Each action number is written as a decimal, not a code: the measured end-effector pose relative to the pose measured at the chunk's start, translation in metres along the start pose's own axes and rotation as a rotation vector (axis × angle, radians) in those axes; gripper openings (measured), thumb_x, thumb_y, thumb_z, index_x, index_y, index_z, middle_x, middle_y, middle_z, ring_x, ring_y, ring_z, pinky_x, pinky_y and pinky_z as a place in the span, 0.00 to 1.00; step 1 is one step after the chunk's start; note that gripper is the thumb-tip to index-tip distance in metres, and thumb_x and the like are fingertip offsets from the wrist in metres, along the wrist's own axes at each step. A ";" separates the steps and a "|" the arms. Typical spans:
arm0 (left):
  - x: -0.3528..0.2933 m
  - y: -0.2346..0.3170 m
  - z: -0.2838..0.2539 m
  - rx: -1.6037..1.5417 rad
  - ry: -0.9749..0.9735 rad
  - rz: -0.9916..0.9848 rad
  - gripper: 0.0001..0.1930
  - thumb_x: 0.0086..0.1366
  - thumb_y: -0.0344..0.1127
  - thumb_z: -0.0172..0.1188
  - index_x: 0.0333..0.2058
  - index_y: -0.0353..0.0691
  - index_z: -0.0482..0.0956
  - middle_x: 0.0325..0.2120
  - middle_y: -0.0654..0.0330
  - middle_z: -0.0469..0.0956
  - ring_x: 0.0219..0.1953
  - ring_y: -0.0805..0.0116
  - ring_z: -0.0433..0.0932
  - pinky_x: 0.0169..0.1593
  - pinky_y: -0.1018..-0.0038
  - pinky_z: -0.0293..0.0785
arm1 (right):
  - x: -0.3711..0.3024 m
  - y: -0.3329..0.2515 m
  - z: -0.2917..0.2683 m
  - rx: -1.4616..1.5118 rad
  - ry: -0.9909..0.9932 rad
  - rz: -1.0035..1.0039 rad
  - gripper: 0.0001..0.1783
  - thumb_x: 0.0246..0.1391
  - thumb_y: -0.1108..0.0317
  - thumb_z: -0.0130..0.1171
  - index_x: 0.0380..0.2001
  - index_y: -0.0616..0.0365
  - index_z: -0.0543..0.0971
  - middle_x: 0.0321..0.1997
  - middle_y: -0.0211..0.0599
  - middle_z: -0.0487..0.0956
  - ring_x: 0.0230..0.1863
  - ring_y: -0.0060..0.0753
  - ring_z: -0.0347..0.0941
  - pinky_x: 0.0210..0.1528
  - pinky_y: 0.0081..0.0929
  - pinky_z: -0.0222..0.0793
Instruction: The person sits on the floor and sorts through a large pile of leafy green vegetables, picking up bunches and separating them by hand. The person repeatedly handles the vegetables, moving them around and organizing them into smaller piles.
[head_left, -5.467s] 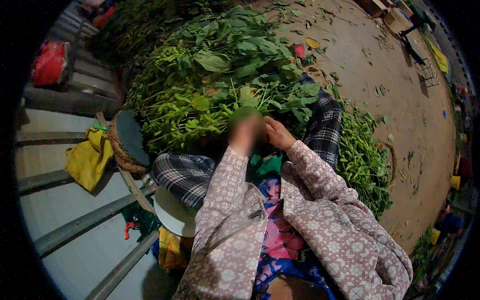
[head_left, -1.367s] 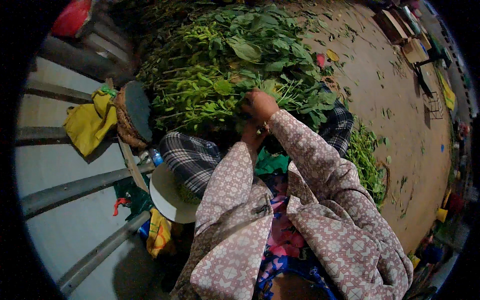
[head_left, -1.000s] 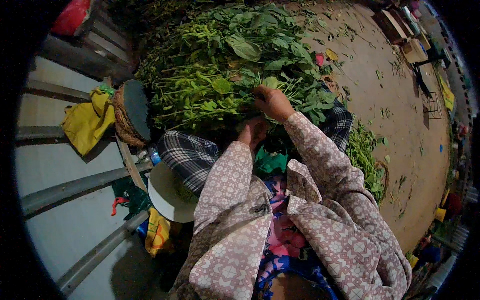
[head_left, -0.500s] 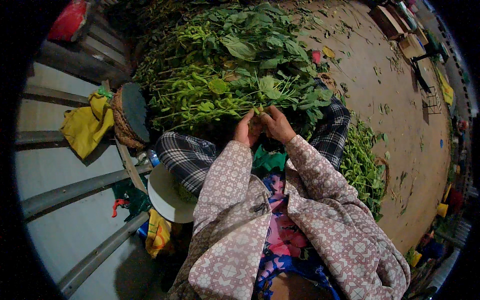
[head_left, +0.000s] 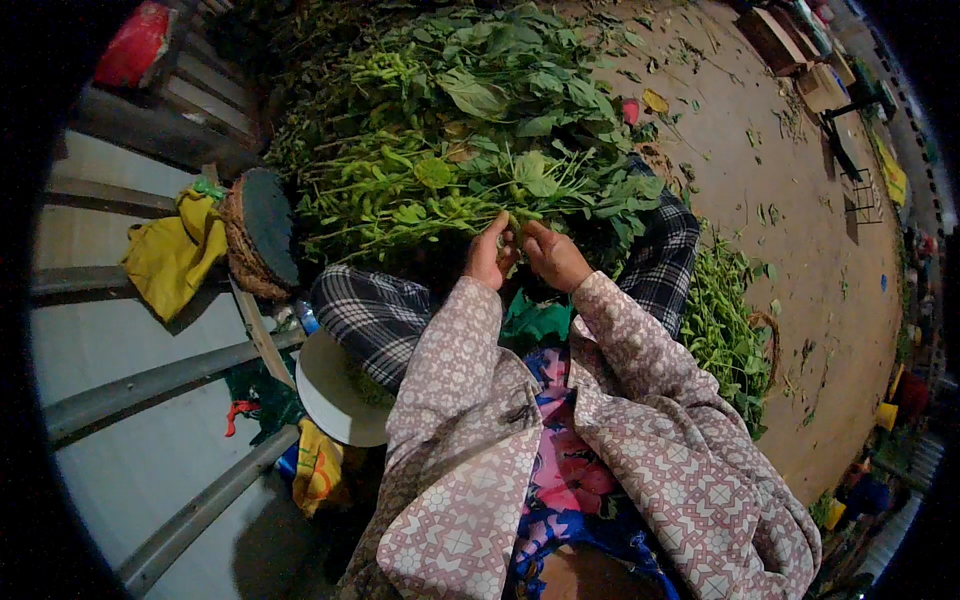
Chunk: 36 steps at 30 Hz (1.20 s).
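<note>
In front of my lap lies a big heap of green bean plants (head_left: 400, 185), with leaves, stalks and plump pods. My left hand (head_left: 488, 260) and my right hand (head_left: 557, 258) meet at its near edge, almost touching. Both are closed, thumbs and fingertips pinched together. A green bean pod (head_left: 529, 214) shows at the fingertips, partly covered by them. Which end each hand grips is hard to make out. Beneath the hands, between my knees, is a piece of green cloth or plastic (head_left: 537, 322).
A white basin (head_left: 325, 395) stands by my left knee, with green bits inside. A round woven stool (head_left: 262, 232) and a yellow cloth (head_left: 180, 250) are farther left. More bean plants (head_left: 725, 335) lie right of my right knee. Boxes (head_left: 775, 42) stand at the far right.
My fingers have shifted slightly at the pod. The left thumb and fingertip now point up more, and the right fingers have curled in. The arms and heap stay about the same.
</note>
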<state>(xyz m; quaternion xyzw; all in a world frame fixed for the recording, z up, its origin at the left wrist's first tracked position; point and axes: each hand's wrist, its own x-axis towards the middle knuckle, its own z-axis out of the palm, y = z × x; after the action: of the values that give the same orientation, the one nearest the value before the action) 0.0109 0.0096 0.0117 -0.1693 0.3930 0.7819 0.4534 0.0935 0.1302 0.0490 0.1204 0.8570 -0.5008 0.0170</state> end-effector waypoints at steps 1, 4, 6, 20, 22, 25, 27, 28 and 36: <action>0.001 0.003 -0.002 -0.017 -0.028 -0.025 0.10 0.57 0.46 0.58 0.30 0.49 0.73 0.20 0.71 0.67 0.17 0.82 0.63 0.19 0.86 0.58 | 0.001 0.001 -0.001 0.113 -0.031 0.023 0.11 0.56 0.64 0.43 0.39 0.59 0.68 0.24 0.47 0.74 0.27 0.49 0.72 0.29 0.37 0.67; 0.003 0.008 -0.002 -0.085 -0.143 -0.086 0.08 0.60 0.44 0.54 0.29 0.49 0.73 0.15 0.73 0.62 0.13 0.83 0.58 0.13 0.85 0.52 | 0.013 0.023 0.002 0.054 0.124 -0.438 0.09 0.58 0.64 0.42 0.37 0.56 0.68 0.21 0.36 0.71 0.19 0.34 0.68 0.22 0.27 0.63; 0.009 0.007 -0.015 -0.147 -0.205 -0.114 0.08 0.62 0.43 0.51 0.30 0.48 0.73 0.14 0.73 0.64 0.11 0.82 0.57 0.12 0.85 0.50 | 0.013 0.005 -0.006 0.245 -0.002 -0.341 0.08 0.59 0.64 0.42 0.35 0.54 0.69 0.19 0.30 0.69 0.15 0.24 0.62 0.16 0.20 0.56; -0.018 0.006 0.016 0.152 -0.094 0.151 0.09 0.57 0.41 0.59 0.30 0.43 0.73 0.24 0.69 0.71 0.19 0.81 0.66 0.19 0.84 0.57 | 0.010 -0.009 0.001 0.585 0.042 0.027 0.10 0.57 0.62 0.49 0.25 0.53 0.69 0.14 0.23 0.62 0.09 0.15 0.52 0.10 0.16 0.45; -0.019 0.006 0.013 0.132 -0.104 0.153 0.09 0.57 0.40 0.59 0.32 0.43 0.73 0.24 0.69 0.71 0.19 0.81 0.65 0.19 0.84 0.57 | 0.005 -0.016 0.000 0.699 0.038 0.240 0.09 0.56 0.63 0.48 0.24 0.53 0.68 0.14 0.23 0.62 0.09 0.15 0.52 0.10 0.17 0.46; -0.021 0.003 0.018 0.107 -0.025 0.160 0.09 0.57 0.39 0.58 0.34 0.42 0.75 0.24 0.69 0.71 0.19 0.81 0.65 0.19 0.84 0.58 | 0.007 -0.003 0.008 0.699 0.073 0.257 0.10 0.56 0.64 0.47 0.23 0.52 0.67 0.13 0.23 0.61 0.09 0.16 0.51 0.09 0.19 0.45; -0.017 0.000 0.012 0.088 -0.061 0.176 0.10 0.58 0.40 0.56 0.34 0.41 0.75 0.23 0.69 0.72 0.19 0.80 0.67 0.19 0.83 0.60 | 0.008 -0.003 0.011 0.676 0.088 0.245 0.10 0.56 0.64 0.47 0.23 0.53 0.67 0.14 0.24 0.63 0.09 0.17 0.53 0.10 0.19 0.47; -0.015 -0.001 0.009 0.079 -0.079 0.184 0.10 0.58 0.40 0.54 0.35 0.41 0.76 0.23 0.69 0.72 0.19 0.80 0.67 0.20 0.83 0.60 | 0.009 -0.002 0.012 0.682 0.090 0.276 0.09 0.56 0.64 0.48 0.25 0.54 0.68 0.14 0.25 0.65 0.10 0.18 0.55 0.10 0.19 0.50; 0.000 -0.012 0.007 -0.048 0.097 0.102 0.10 0.61 0.41 0.49 0.29 0.43 0.74 0.19 0.67 0.71 0.20 0.74 0.69 0.23 0.77 0.65 | 0.000 -0.019 0.028 -0.174 0.327 -0.018 0.16 0.53 0.62 0.53 0.41 0.61 0.71 0.23 0.53 0.75 0.22 0.50 0.73 0.26 0.40 0.67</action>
<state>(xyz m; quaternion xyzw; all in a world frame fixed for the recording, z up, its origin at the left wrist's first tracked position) 0.0219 0.0184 0.0100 -0.1977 0.4039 0.8039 0.3893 0.0863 0.0973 0.0516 0.1906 0.8895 -0.3986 -0.1166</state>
